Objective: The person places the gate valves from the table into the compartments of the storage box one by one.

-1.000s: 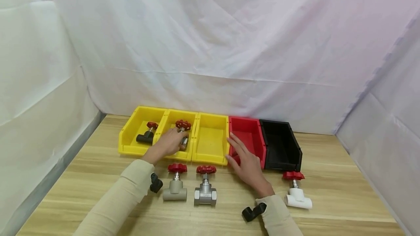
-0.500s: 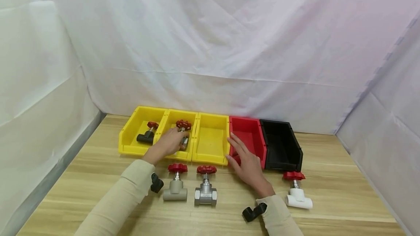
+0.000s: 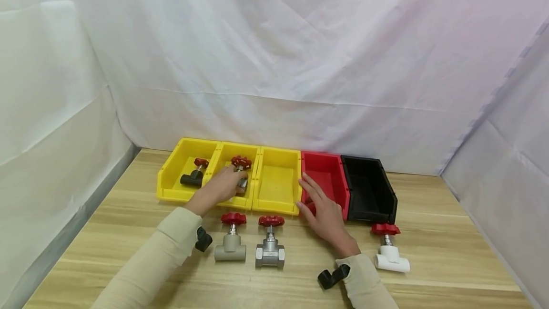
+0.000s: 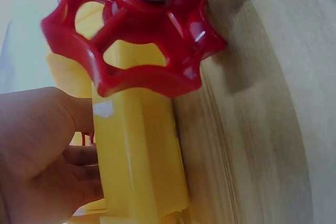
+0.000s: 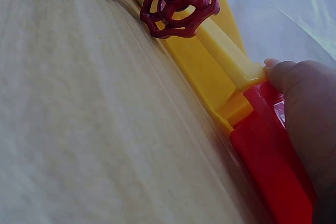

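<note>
My left hand [image 3: 220, 185] reaches into the second yellow bin [image 3: 240, 202] from the left. Its thumb and fingers grip a metal valve with a red handwheel [image 3: 241, 162] there. In the left wrist view the fingers of my left hand [image 4: 39, 156] are partly hidden behind the bin's yellow wall [image 4: 128, 156]. My right hand [image 3: 327, 216] rests with fingers extended at the border of the third yellow bin [image 3: 276, 175] and the red bin [image 3: 328, 170]. In the right wrist view its thumb [image 5: 286, 74] touches the yellow rim.
A dark grey valve [image 3: 193, 177] lies in the leftmost yellow bin [image 3: 169, 187]. A black bin [image 3: 364, 180] ends the row. In front, on the wooden table [image 3: 437, 232], lie a beige valve [image 3: 230, 247], a steel valve [image 3: 269, 253] and a white valve [image 3: 391, 259].
Both hands keep their places at the bins, and the valves and bins stay put. Only the head view has shifted very slightly.
</note>
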The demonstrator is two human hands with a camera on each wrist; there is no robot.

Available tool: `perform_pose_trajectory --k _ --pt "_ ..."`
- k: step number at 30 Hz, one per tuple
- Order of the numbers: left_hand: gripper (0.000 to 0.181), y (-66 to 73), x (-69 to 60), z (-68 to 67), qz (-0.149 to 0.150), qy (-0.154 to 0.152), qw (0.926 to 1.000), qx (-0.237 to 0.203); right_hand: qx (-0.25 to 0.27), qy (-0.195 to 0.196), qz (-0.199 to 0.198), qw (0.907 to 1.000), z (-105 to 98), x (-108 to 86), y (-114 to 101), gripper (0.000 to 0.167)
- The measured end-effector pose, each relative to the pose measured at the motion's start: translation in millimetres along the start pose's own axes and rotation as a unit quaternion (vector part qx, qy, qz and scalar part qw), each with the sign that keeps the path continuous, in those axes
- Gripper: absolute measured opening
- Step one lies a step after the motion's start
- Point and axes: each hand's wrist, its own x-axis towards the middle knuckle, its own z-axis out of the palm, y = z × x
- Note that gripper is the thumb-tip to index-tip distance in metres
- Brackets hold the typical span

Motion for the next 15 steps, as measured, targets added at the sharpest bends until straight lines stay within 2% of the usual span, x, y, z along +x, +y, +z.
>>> perform_pose_trajectory --k 10,15 --pt "0.029 4.4 -13.9 -3.8 -0.004 0.032 0.9995 0.002 -0.002 -0.007 0.0 1.0 2 -1.7 2 0.069" --pt "0.026 10.0 -25.9 -4.5 0.008 0.059 0.9982 -0.002 -0.005 -0.008 0.006 0.9999 -1 -3.5 1 0.07"
